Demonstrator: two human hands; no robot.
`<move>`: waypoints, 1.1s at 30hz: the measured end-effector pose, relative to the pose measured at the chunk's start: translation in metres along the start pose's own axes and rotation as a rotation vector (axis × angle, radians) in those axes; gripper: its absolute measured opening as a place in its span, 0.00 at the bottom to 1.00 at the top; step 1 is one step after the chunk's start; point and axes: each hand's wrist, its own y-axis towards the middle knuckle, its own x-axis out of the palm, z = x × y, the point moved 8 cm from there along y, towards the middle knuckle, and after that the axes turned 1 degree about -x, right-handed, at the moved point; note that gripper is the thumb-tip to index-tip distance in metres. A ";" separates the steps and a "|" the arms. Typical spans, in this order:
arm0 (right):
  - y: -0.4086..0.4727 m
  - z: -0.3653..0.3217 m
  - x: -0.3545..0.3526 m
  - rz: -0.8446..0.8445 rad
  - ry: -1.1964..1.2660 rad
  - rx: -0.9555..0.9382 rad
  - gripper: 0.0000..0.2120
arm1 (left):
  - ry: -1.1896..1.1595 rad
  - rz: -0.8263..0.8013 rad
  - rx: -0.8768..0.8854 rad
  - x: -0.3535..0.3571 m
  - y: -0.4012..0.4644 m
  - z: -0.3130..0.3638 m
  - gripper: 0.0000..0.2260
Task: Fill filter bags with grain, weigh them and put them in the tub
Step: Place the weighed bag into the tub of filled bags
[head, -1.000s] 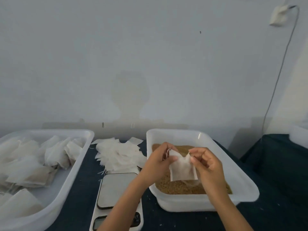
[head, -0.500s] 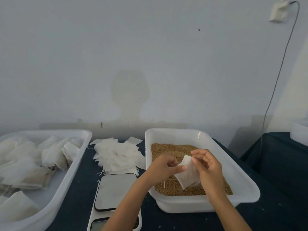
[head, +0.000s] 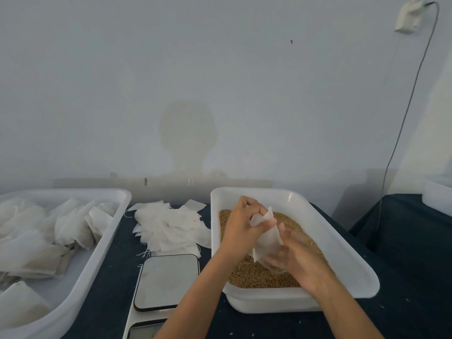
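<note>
1. A good many filled filter bags [head: 61, 231] already lie heaped in the tub [head: 97, 255] at the left of the counter [head: 117, 277], so by my reckoning several rounds of filling, weighing and dropping are done.
2. A loose stack of empty filter bags [head: 168, 226] lies on the counter between the tub and the grain tray [head: 347, 263], just behind the scale [head: 166, 281]. That stack is thick, so plenty of bags appear to be left.
3. The bag in hand [head: 266, 237] is held over the grain [head: 254, 275] in the tray. The left hand [head: 241, 228] pinches its upper edge with curled fingers and thumb, holding it up at a tilt.
4. The right hand [head: 297, 255] is low at the bag's lower end, just above or on the grain. It is blurred, and I cannot tell whether it grips the bag, a scoop or a clear cup, or only cups grain.
5. How much grain is in this bag cannot be read; it looks flat and pale, so I judge the filling of it to be at its start.
6. The scale's platform carries nothing, and its display at the bottom edge is too dim to read. Weighing of this bag is not yet done.
7. Left for this bag, as I judge it: take in grain, go onto the scale, then into the tub at the left. After that the rest of the stack awaits the same round.
</note>
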 end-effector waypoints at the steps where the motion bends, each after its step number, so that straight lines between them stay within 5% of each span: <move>1: 0.000 0.003 0.004 -0.060 0.039 0.059 0.24 | -0.038 0.015 -0.005 -0.001 0.001 -0.001 0.05; 5: 0.003 0.008 0.004 -0.062 0.067 0.098 0.22 | -0.161 0.112 -0.123 -0.011 -0.001 -0.018 0.07; 10: 0.000 -0.021 -0.014 0.134 -0.197 -0.248 0.13 | -0.131 0.066 -0.334 -0.011 -0.009 -0.048 0.09; 18: -0.008 -0.039 -0.013 0.219 -0.552 -0.540 0.04 | -0.050 0.028 -0.352 -0.006 -0.015 -0.059 0.09; 23: -0.005 -0.036 -0.016 0.222 -0.511 -0.503 0.04 | -0.053 0.006 -0.278 -0.005 -0.013 -0.055 0.11; 28: 0.005 -0.015 -0.022 0.136 -0.596 -0.236 0.08 | 0.028 -0.069 -0.139 -0.003 -0.001 -0.037 0.13; 33: 0.003 -0.013 -0.001 -0.016 -0.687 -0.171 0.12 | 0.350 -0.365 0.040 0.017 0.012 -0.013 0.08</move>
